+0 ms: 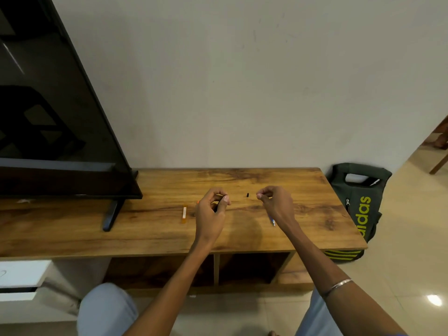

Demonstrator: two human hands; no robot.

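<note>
My left hand (pixel 213 209) hovers over the wooden TV cabinet top (pixel 303 214), its fingers curled round a small black piece (pixel 219 205). An orange tip (pixel 197 202) pokes out on the hand's far side. My right hand (pixel 276 202) is to the right, thumb pinched against curled fingers. The end of a blue pen (pixel 272 220) sticks out below its wrist, and the rest is hidden under the palm. Between the hands a tiny black cap (pixel 247 195) lies on the wood. An orange tube (pixel 184 215) lies left of my left hand.
A large black TV (pixel 60 117) stands on the cabinet's left half, its foot (pixel 111 214) reaching toward the front edge. A dark green backpack (pixel 361 202) leans at the cabinet's right end. Open shelf compartments (pixel 252 265) sit below the top, and my knees are low in view.
</note>
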